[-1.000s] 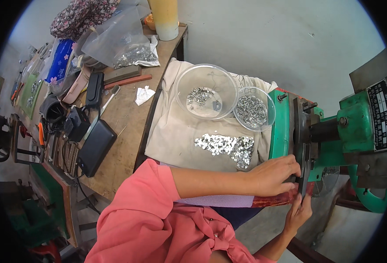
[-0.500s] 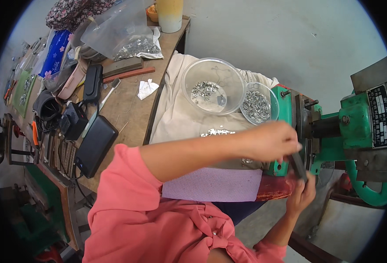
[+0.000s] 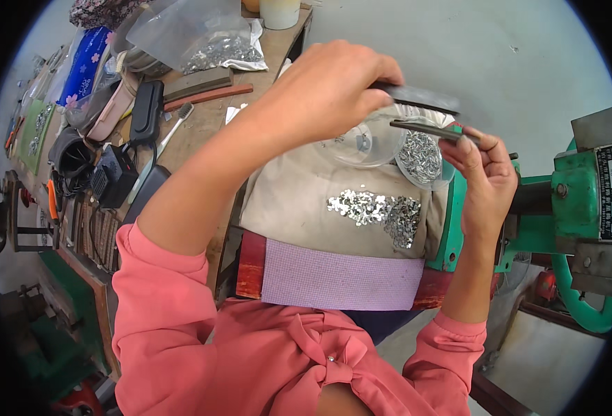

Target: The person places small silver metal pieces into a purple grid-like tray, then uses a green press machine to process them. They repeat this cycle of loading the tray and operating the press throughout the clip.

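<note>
Both of my hands are raised above the far part of the beige cloth. My left hand grips one end of a dark flat bar, smeared by motion. Just below it, my right hand pinches a thin dark metal strip between thumb and fingers; the two pieces are apart. Beneath them stand a large clear tub, partly covered by my left hand, and a smaller clear tub full of small silvery metal parts. Flat shiny metal pieces lie heaped on the cloth.
A green machine stands at the right, its green base beside the cloth. A purple mat covers the near edge. On the left wooden bench lie a toothbrush, a black case, a black charger and a bag of metal parts.
My hands have risen from the machine's near side to above the tubs. The dark piece between them now appears as two separate pieces, one per hand. The metal pieces on the cloth are uncovered.
</note>
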`<state>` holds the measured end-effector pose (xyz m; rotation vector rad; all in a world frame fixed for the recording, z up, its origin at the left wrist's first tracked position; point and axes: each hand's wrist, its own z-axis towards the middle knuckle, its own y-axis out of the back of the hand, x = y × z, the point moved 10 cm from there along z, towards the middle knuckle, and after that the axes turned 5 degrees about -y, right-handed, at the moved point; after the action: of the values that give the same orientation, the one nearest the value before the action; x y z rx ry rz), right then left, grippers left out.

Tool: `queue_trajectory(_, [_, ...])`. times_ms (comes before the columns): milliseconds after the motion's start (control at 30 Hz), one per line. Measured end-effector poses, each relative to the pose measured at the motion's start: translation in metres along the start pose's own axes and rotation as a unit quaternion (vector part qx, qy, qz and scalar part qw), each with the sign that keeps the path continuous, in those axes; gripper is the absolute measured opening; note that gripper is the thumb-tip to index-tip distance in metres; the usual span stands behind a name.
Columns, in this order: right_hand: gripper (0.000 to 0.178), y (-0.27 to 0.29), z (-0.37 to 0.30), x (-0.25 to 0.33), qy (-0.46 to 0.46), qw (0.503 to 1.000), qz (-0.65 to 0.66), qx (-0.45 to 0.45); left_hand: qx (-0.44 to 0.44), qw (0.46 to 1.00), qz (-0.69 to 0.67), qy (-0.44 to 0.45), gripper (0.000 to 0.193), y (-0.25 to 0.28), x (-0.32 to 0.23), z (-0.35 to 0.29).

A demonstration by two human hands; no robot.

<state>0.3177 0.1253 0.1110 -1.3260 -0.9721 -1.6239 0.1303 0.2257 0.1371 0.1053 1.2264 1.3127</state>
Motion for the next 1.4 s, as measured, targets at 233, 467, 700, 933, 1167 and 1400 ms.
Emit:
queue_trajectory(233, [0.021, 0.033, -0.079, -0.016, -0.055, 0.998, -0.016, -0.023, -0.048, 0.996, 0.005, 0.072, 0.029, 0.012, 0.018, -0.023])
queue_trajectory(467, [0.013, 0.082, -0.2, -0.09, -0.232, 0.964, 0.022, -0.13, 0.187, 0.868, -0.384, 0.253, 0.03, -0.071, -0.012, -0.13])
queue_trajectory(700, [0.017, 0.111, -0.211, -0.108, -0.258, 0.916, -0.25, -0.18, 0.341, 0.831, -0.307, 0.314, 0.027, -0.14, -0.008, -0.188])
queue_trajectory(933, [0.019, 0.087, -0.191, -0.058, -0.172, 0.863, -0.459, -0.125, 0.282, 0.937, -0.015, 0.205, 0.022, -0.125, -0.013, -0.186])
queue_trajectory(1167, [0.009, 0.005, -0.052, 0.034, 0.101, 0.856, -0.506, -0.04, 0.07, 0.988, -0.014, 0.133, 0.015, -0.084, -0.01, -0.17])
queue_trajectory(1400, [0.013, -0.025, 0.103, -0.044, 0.113, 0.78, -0.609, 0.091, 0.015, 0.988, -0.025, 0.149, 0.012, -0.063, 0.01, -0.165])
